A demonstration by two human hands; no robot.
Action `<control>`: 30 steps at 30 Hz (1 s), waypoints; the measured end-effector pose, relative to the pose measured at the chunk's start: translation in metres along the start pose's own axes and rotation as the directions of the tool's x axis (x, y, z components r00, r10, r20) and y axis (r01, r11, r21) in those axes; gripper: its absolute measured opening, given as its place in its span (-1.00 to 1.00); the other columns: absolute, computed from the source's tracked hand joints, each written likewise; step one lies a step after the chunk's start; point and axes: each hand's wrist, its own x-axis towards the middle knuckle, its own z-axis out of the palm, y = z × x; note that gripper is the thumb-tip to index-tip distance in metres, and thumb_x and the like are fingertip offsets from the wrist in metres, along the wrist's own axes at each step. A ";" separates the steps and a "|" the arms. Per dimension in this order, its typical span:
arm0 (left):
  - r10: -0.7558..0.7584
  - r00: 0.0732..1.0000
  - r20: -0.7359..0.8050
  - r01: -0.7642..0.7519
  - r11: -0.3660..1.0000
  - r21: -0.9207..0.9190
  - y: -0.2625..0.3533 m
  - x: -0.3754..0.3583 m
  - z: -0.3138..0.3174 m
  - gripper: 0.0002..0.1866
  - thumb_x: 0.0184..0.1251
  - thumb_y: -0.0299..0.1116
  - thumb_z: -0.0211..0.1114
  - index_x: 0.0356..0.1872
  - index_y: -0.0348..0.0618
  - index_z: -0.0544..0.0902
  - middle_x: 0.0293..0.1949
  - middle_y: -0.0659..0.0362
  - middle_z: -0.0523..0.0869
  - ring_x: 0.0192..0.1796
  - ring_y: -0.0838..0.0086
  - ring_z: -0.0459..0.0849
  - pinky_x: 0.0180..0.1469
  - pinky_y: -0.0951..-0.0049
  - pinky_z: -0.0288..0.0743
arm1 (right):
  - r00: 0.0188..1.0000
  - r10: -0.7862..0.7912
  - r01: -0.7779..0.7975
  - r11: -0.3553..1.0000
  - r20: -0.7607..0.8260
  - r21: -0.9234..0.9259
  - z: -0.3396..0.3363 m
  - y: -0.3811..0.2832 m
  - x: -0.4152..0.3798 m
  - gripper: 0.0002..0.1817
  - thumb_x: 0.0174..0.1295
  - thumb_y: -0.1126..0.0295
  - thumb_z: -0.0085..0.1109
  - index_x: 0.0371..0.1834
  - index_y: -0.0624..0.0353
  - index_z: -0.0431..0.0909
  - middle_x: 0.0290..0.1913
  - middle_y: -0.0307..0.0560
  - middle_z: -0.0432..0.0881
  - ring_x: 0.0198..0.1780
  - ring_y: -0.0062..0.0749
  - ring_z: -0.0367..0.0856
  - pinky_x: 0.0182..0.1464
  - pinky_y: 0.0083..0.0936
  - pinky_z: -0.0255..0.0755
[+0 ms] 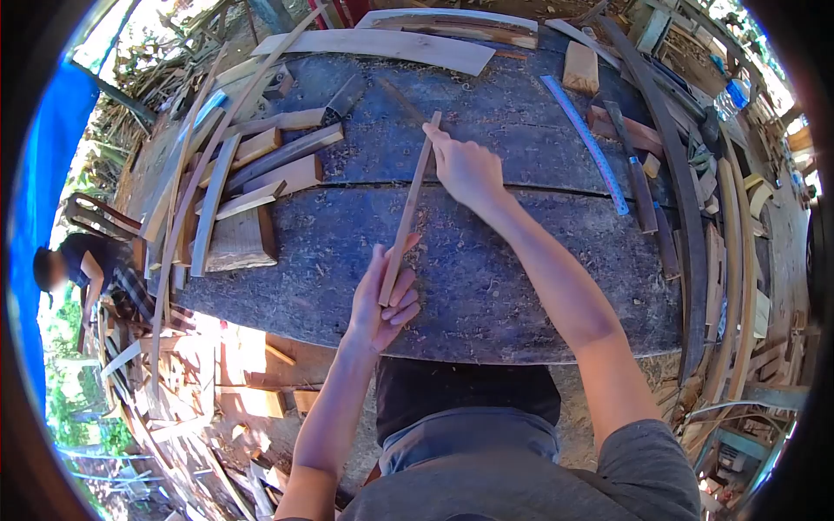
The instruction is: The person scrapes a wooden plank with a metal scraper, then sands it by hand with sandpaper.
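Note:
A narrow wooden strip (413,198) slants over the dark workbench (521,286), its lower end towards me. My left hand (388,300) holds the lower part, with the thumb on one side and the fingers curled beneath and beside it. Near the upper end, my right hand (465,169) grips the strip between thumb and forefinger. Just beyond that end lies a thin dark stick (401,100) on the bench. Small shavings are scattered around both hands.
Wood blocks (243,239) and offcuts pile up on the left. A blue ruler (586,143), chisel-like tools (641,187) and a long dark board (673,174) lie right. A wide pale board (391,48) lies at the back. Another person (104,269) sits far left.

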 end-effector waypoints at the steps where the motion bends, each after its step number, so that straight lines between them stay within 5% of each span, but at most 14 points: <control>1: 0.000 1.000 -0.002 0.000 1.000 0.006 0.001 0.001 0.000 -0.48 0.72 -0.12 -0.22 0.54 -0.12 0.19 -0.66 0.34 0.26 -0.75 0.71 0.16 -0.71 0.70 0.16 | 1.000 0.008 -0.007 1.000 -0.021 0.030 0.002 -0.005 -0.006 -0.51 0.47 0.24 -0.08 0.47 -0.27 0.38 -0.32 0.09 0.76 -0.34 0.07 0.76 -0.24 0.02 0.64; 4: 0.000 1.000 0.020 -0.001 1.000 0.023 0.002 0.005 -0.005 -0.52 0.72 -0.13 -0.21 0.50 -0.09 0.27 -0.66 0.35 0.26 -0.75 0.72 0.16 -0.71 0.70 0.12 | 0.988 -0.153 0.153 0.986 -0.012 0.059 -0.002 -0.020 -0.077 -0.45 0.38 0.37 0.04 0.47 -0.12 0.38 -0.20 0.09 0.78 -0.50 -0.08 0.75 -0.44 -0.17 0.65; 6: -0.005 0.989 -0.151 0.013 0.998 0.054 0.003 0.007 -0.008 -0.56 0.68 -0.10 -0.12 0.43 0.03 0.37 -0.68 0.37 0.23 -0.76 0.69 0.11 -0.73 0.67 0.06 | 0.962 -0.264 0.262 0.964 0.067 0.039 -0.011 -0.029 -0.131 -0.41 0.35 0.38 0.06 0.48 -0.10 0.36 -0.15 0.12 0.77 -0.52 -0.12 0.75 -0.47 -0.23 0.65; 9: -0.010 0.984 -0.179 0.008 1.000 -0.010 -0.001 0.008 -0.004 -0.58 0.66 -0.10 -0.08 0.40 0.09 0.40 -0.69 0.37 0.23 -0.76 0.69 0.12 -0.73 0.66 0.06 | 0.952 -0.301 0.299 0.953 0.047 0.052 -0.023 -0.033 -0.140 -0.40 0.33 0.38 0.08 0.48 -0.12 0.35 -0.19 0.10 0.78 -0.51 -0.09 0.74 -0.45 -0.19 0.65; 10: 0.010 0.989 -0.148 -0.008 1.000 0.017 -0.001 0.007 0.003 -0.60 0.67 -0.13 -0.09 0.40 0.09 0.40 -0.69 0.37 0.23 -0.76 0.69 0.12 -0.73 0.66 0.06 | 0.969 -0.246 0.245 0.968 0.002 0.052 -0.023 -0.031 -0.118 -0.42 0.29 0.41 0.02 0.43 -0.08 0.40 -0.47 0.06 0.72 -0.51 -0.04 0.74 -0.45 -0.11 0.62; 15: 0.008 0.996 -0.087 -0.010 0.999 -0.033 0.002 0.007 0.001 -0.61 0.70 -0.22 -0.17 0.41 0.03 0.39 -0.67 0.35 0.27 -0.77 0.70 0.12 -0.72 0.68 0.10 | 0.994 -0.091 0.093 0.995 -0.055 0.025 -0.006 -0.030 -0.037 -0.48 0.35 0.37 0.01 0.41 -0.12 0.41 -0.49 0.06 0.71 -0.49 -0.06 0.74 -0.41 -0.15 0.62; 18: 0.054 0.994 -0.094 -0.055 0.999 -0.002 0.004 0.010 -0.003 -0.70 0.69 -0.26 -0.18 0.17 -0.03 0.51 -0.68 0.36 0.28 -0.79 0.69 0.10 -0.73 0.67 0.12 | 0.982 -0.185 0.186 0.981 -0.037 0.046 -0.014 -0.041 -0.091 -0.48 0.34 0.38 0.00 0.41 -0.04 0.43 -0.42 0.02 0.75 -0.49 -0.20 0.77 -0.44 -0.25 0.63; 22: 0.060 0.982 -0.179 -0.063 0.998 -0.016 -0.006 0.017 -0.024 -0.74 0.69 -0.24 -0.15 -0.02 -0.01 0.54 -0.69 0.36 0.27 -0.79 0.68 0.10 -0.73 0.67 0.11 | 0.939 -0.286 0.282 0.958 0.192 0.048 -0.047 -0.055 -0.161 -0.42 0.32 0.38 0.02 0.46 -0.07 0.36 -0.38 0.03 0.76 -0.47 -0.19 0.78 -0.43 -0.22 0.64; 23: 0.065 0.980 -0.189 -0.070 0.997 -0.016 -0.005 0.016 -0.015 -0.74 0.69 -0.24 -0.15 -0.02 -0.01 0.54 -0.69 0.36 0.27 -0.79 0.68 0.10 -0.73 0.67 0.11 | 0.911 -0.312 0.314 0.949 0.271 0.039 -0.051 -0.058 -0.164 -0.40 0.31 0.38 0.03 0.48 -0.07 0.34 -0.39 0.02 0.75 -0.46 -0.18 0.78 -0.42 -0.19 0.65; 25: 0.046 0.988 -0.147 -0.045 0.999 0.008 0.001 0.010 0.001 -0.74 0.69 -0.22 -0.15 0.04 -0.01 0.53 -0.68 0.36 0.26 -0.78 0.68 0.10 -0.72 0.67 0.09 | 0.954 -0.295 0.296 0.955 0.052 -0.025 -0.034 -0.046 -0.126 -0.49 0.31 0.39 0.01 0.38 -0.05 0.42 -0.39 -0.01 0.75 -0.42 -0.12 0.78 -0.40 -0.18 0.65; 27: 0.081 0.985 -0.153 -0.076 0.996 0.036 0.000 0.007 0.004 -0.73 0.70 -0.23 -0.16 0.12 0.00 0.51 -0.68 0.36 0.26 -0.78 0.69 0.10 -0.72 0.67 0.06 | 0.996 -0.079 0.081 0.995 0.034 -0.052 -0.025 -0.027 -0.066 -0.57 0.37 0.38 -0.02 0.31 -0.03 0.44 -0.35 0.00 0.76 -0.35 -0.04 0.78 -0.29 -0.14 0.66; 29: 0.071 0.987 -0.142 -0.070 0.997 0.008 -0.001 0.006 0.000 -0.55 0.67 -0.23 -0.15 0.50 0.09 0.29 -0.69 0.34 0.26 -0.77 0.66 0.12 -0.72 0.64 0.08 | 1.000 -0.011 0.012 1.000 -0.024 0.020 -0.010 -0.011 -0.042 -0.57 0.38 0.39 -0.04 0.32 -0.02 0.44 -0.36 0.04 0.76 -0.33 -0.02 0.78 -0.24 -0.11 0.65; 30: 0.073 0.986 -0.148 -0.072 0.997 0.011 0.000 0.006 0.001 -0.55 0.67 -0.23 -0.14 0.49 0.09 0.30 -0.69 0.34 0.25 -0.78 0.65 0.12 -0.73 0.63 0.09 | 0.997 -0.038 0.038 0.999 -0.067 0.005 -0.007 -0.010 -0.044 -0.53 0.36 0.40 -0.03 0.35 -0.04 0.44 -0.35 0.06 0.76 -0.36 -0.02 0.78 -0.27 -0.11 0.65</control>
